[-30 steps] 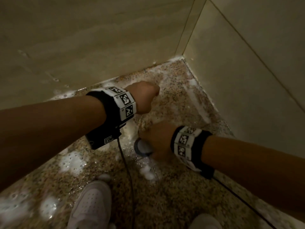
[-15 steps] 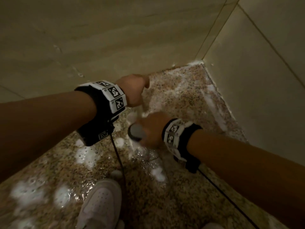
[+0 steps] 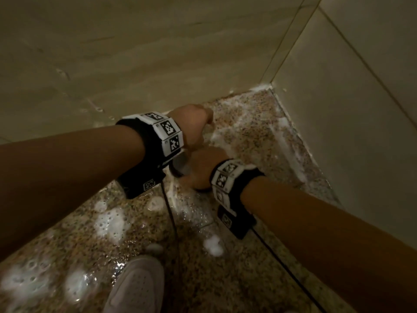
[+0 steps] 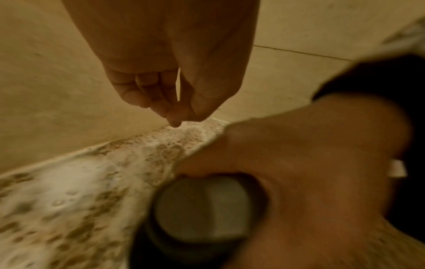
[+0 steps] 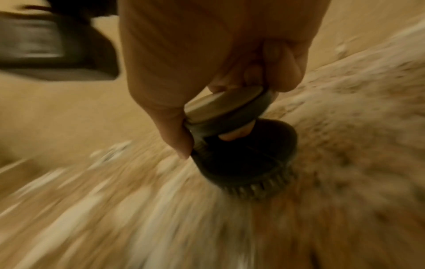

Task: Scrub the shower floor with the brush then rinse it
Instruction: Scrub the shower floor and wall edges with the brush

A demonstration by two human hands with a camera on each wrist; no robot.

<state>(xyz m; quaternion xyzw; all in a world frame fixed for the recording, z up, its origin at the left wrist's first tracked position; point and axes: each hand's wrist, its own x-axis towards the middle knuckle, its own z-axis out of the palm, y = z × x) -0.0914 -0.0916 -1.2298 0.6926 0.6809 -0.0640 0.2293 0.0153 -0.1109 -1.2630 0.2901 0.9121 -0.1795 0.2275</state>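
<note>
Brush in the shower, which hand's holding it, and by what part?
The right hand grips the brush by its round top knob, bristles on the floor. The left hand holds nothing.

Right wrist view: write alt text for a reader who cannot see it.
A right hand grips the round knob handle of a dark scrub brush, its bristles pressed to a speckled shower floor streaked with white foam. The picture is blurred by motion, and a beige wall rises behind.

No readable text, only coded wristbands (image 3: 168, 132).
</note>
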